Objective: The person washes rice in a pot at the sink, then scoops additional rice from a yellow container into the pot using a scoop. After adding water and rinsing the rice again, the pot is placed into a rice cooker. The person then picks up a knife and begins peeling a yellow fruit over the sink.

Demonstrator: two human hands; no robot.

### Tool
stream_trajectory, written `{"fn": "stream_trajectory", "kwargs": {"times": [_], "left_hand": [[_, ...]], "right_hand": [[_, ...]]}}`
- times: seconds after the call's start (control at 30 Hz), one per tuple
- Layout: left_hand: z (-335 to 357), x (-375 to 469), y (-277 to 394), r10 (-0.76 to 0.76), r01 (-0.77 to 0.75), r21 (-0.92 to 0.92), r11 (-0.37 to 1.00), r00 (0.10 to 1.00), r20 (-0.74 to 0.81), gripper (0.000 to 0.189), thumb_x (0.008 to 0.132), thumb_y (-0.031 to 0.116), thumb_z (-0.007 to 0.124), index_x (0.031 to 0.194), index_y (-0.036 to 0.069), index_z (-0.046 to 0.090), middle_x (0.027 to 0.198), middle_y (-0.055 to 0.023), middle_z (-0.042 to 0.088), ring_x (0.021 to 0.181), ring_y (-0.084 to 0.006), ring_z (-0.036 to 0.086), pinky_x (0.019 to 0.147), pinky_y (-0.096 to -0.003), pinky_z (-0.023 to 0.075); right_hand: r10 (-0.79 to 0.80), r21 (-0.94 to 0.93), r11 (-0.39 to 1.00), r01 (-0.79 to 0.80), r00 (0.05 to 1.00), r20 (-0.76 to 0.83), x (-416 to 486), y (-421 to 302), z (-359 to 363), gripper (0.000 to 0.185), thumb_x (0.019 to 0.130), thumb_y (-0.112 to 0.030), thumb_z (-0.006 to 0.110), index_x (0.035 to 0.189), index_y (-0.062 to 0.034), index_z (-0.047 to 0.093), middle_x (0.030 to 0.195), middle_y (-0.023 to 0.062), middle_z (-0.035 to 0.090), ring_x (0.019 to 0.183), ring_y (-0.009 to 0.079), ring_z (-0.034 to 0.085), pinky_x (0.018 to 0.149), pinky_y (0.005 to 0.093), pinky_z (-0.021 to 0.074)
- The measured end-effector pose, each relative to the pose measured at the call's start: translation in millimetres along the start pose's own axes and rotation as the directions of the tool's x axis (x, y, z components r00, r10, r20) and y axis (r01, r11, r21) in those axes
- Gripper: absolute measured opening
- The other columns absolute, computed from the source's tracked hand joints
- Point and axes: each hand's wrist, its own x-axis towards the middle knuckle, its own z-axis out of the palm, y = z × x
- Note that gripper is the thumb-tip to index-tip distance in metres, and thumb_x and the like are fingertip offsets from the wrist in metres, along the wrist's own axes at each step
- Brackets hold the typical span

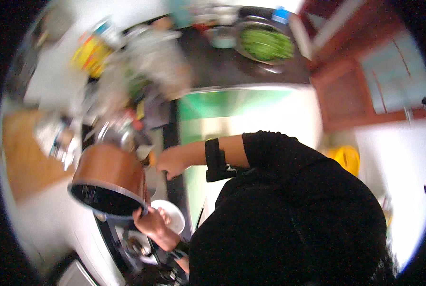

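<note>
A copper-coloured cooking pot [109, 164] with a dark inside is tilted, its mouth towards the lower left. My left hand [150, 223] grips it at the near side of the rim; any handle there is hidden by the fingers. Just beyond that hand lies a white plate [173, 214], partly covered by it. My right hand [173, 162] hangs over the counter edge to the right of the pot, fingers curled; blur hides whether anything is in it. Near its fingertips sits a small orange item [151, 157], too smeared to name. Behind the pot is a shiny metal vessel [114, 134].
A gas stove [137, 246] stands below the pot. Plastic bags [155, 57] and a yellow packet [93, 55] crowd the upper left counter. Green leafy vegetables [266, 43] fill a bowl on the dark countertop [213, 68]. Reddish cabinets [341, 93] line the right, near a yellow container [345, 159].
</note>
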Motion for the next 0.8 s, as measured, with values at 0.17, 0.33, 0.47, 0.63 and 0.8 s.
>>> {"fn": "stream_trajectory", "kwargs": {"times": [0.17, 0.33, 0.47, 0.63, 0.8], "left_hand": [[-36, -4, -73, -0.505, 0.320, 0.443, 0.837, 0.762, 0.405, 0.065, 0.072, 0.003, 0.043, 0.134, 0.001, 0.024, 0.138, -0.0207, 0.024, 0.127, -0.0383, 0.024, 0.078, -0.0455, 0.0529], [-47, -27, -209, -0.827, 0.630, 0.598, 0.496, 0.553, 0.103, 0.038, 0.076, 0.009, 0.046, 0.111, -0.005, 0.047, 0.104, -0.0161, 0.054, 0.094, -0.0288, 0.055, 0.073, -0.0354, 0.0553], [-52, -50, -334, -0.793, 0.715, 0.660, 0.232, 0.532, -0.297, 0.033, 0.071, 0.004, 0.049, 0.103, -0.004, 0.052, 0.087, -0.0143, 0.059, 0.082, -0.0260, 0.059, 0.065, -0.0322, 0.0557], [-101, -84, -529, -0.655, 0.474, 0.878, -0.067, 0.643, -0.397, 0.033, 0.067, 0.001, 0.048, 0.099, -0.007, 0.051, 0.093, -0.0168, 0.060, 0.080, -0.0299, 0.060, 0.071, -0.0355, 0.0557], [-157, -117, -700, -0.587, 0.377, 0.864, -0.334, 0.634, -0.504, 0.033, 0.067, 0.001, 0.047, 0.100, -0.007, 0.050, 0.097, -0.0173, 0.058, 0.082, -0.0314, 0.059, 0.072, -0.0362, 0.0542]], "right_hand": [[0.495, 0.179, 0.865, -0.469, 0.854, -0.158, -222, -13, 69, 0.036, 0.073, -0.033, 0.063, 0.088, -0.0006, 0.062, 0.080, 0.0207, 0.061, 0.077, 0.0382, 0.058, 0.070, 0.0470, 0.0448], [0.860, 0.341, 0.506, -0.792, 0.433, -0.269, -462, -10, 200, 0.032, 0.074, -0.032, 0.062, 0.093, -0.0066, 0.064, 0.096, 0.0139, 0.061, 0.092, 0.0304, 0.056, 0.081, 0.0397, 0.0434], [0.970, 0.960, -0.242, 0.143, 0.051, 0.238, -664, -14, 318, 0.021, 0.079, -0.029, 0.057, 0.084, -0.0091, 0.058, 0.072, 0.0073, 0.060, 0.063, 0.0199, 0.060, 0.056, 0.0342, 0.0485], [0.774, 0.852, 0.151, 0.501, -0.596, 0.213, -848, -55, 433, 0.027, 0.082, -0.025, 0.058, 0.087, 0.0010, 0.053, 0.072, 0.0111, 0.059, 0.055, 0.0221, 0.058, 0.049, 0.0329, 0.0497], [0.401, 0.717, -0.663, -0.216, -0.911, 0.097, -966, -65, 444, 0.020, 0.084, -0.015, 0.047, 0.080, -0.0078, 0.066, 0.085, 0.0107, 0.064, 0.079, 0.0240, 0.061, 0.060, 0.0337, 0.0487]]}}
